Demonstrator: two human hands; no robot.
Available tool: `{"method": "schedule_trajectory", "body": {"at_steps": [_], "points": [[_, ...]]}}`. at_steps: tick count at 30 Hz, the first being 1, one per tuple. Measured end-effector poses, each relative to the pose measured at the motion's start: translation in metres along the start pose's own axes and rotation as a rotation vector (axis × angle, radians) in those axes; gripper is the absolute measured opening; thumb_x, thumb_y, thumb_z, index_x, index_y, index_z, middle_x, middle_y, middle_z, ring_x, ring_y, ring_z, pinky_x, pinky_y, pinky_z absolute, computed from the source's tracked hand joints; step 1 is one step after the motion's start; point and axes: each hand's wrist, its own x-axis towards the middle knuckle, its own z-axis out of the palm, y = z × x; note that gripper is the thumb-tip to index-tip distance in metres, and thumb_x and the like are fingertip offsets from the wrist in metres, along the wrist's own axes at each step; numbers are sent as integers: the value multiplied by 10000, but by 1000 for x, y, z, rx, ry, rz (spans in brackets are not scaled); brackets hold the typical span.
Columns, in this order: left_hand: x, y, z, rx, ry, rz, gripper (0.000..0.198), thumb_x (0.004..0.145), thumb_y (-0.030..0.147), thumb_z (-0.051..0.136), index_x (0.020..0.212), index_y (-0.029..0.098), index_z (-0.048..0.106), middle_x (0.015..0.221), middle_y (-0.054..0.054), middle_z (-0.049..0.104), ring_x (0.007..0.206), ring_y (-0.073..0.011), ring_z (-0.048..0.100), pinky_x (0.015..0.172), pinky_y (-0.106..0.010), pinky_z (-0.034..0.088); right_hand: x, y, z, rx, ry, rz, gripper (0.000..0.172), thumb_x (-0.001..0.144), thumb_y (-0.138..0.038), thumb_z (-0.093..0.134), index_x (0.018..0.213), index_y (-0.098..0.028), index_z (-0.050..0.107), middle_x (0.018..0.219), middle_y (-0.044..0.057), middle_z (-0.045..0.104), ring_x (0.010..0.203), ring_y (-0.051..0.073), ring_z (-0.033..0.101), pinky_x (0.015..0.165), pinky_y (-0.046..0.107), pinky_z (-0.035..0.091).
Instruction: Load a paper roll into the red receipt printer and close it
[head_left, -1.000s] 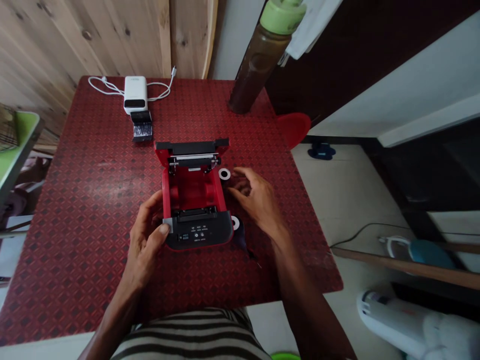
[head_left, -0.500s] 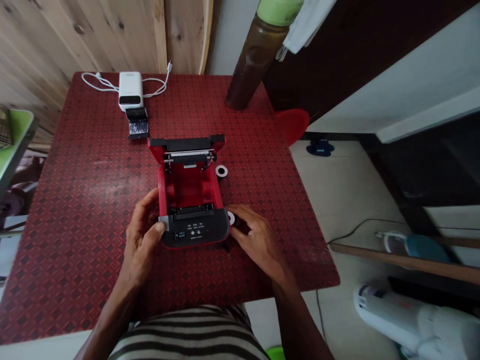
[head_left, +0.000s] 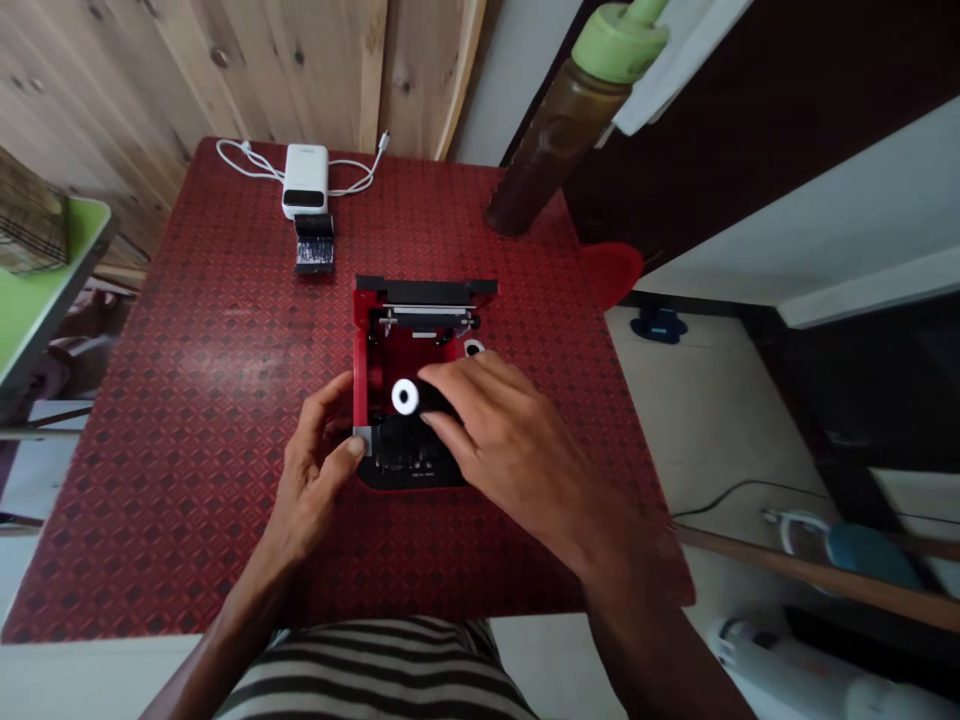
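Observation:
A small red and black printer (head_left: pixel 405 480) sits on the table with its lid (head_left: pixel 424 290) raised, showing the red hollow inside. My left hand (head_left: pixel 319 470) grips its left side, thumb on the grey piece at the front corner and fingers along the wall. Above the hollow, my right hand (head_left: pixel 502 420) pinches a black roll (head_left: pixel 435 398) with a white ring-shaped end facing left. The roll's far end is hidden by the hand. Beyond my right fingers, a second roll with a white end (head_left: pixel 473 348) stands beside the printer, partly covered.
A white box-shaped device (head_left: pixel 306 180) with a white cable and a black strip lies at the back left. A tall brown bottle (head_left: pixel 544 140) with a green cap stands at the back right. The red patterned table (head_left: pixel 225 480) ends at my striped shirt.
My right hand has lifted the black roll from beside the printer's front right corner and carried it left over the hollow. My left hand keeps its hold. The view has shifted.

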Motion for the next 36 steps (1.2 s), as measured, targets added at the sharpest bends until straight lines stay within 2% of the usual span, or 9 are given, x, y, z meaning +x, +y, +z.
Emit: {"method": "schedule_trajectory", "body": {"at_steps": [4,8,13,16,19,23,26,30,36], "points": [[0,1,0,-6,-18,-9,607,1067,531,732,1615,295,621,1599,-101,701,1399,-345,701,1142,-528,598,30,-8,15,-182,-194,26,247,1065,11,600,1104,-167,767,1074,127,837,1078,300,770,959,432,617],[-1,1,0,-14,-18,-38,627,1066,543,726,1630,295,608,1633,-105,668,1406,-346,681,1189,-547,562,45,-7,18,-215,-277,63,241,1094,-28,589,1131,-159,788,1102,151,850,1137,308,779,929,416,602],[-1,1,1,-23,-22,-44,620,1070,539,724,1634,311,608,1635,-99,665,1420,-345,677,1192,-548,568,59,2,28,-165,-349,97,293,1079,-15,566,1079,-178,810,1086,134,866,1027,272,811,854,377,591],[0,1,0,-4,-19,-34,618,1074,539,722,1638,314,607,1634,-94,671,1411,-337,684,1190,-544,573,59,5,33,-110,-321,93,321,1069,17,540,1053,-163,805,1102,141,865,1060,271,818,955,395,605],[-1,0,-1,5,-18,-15,609,1080,523,723,1643,323,608,1642,-82,677,1431,-335,683,1178,-531,585,52,7,33,-39,-280,88,344,1072,33,517,1151,-150,797,1196,148,856,1179,282,807,1057,422,612],[-1,-2,-1,-4,-18,-2,598,1081,500,730,1642,324,618,1681,-75,663,1453,-338,687,1177,-524,593,32,11,18,135,-183,15,426,1079,54,487,1248,-189,794,1366,112,834,1301,248,771,1162,434,607],[0,-2,-1,-14,-13,0,594,1074,492,739,1633,319,635,1702,-77,649,1510,-364,653,1160,-526,609,19,13,5,237,-146,-75,362,1079,14,571,1209,-217,817,1316,66,857,1264,234,783,1185,444,621],[-1,0,-2,-33,-9,-26,583,1062,487,747,1615,319,665,1668,-81,680,1569,-397,606,1102,-508,637,12,15,6,248,-118,-128,230,1065,-8,672,1056,-186,817,1184,75,868,1166,245,782,1133,436,648],[19,12,-12,31,52,45,500,1086,499,730,1562,344,714,1635,-72,701,1524,-372,644,1244,-552,535,4,12,18,252,50,-134,222,1065,27,652,966,-136,764,1008,93,806,944,239,732,902,409,654]]}}
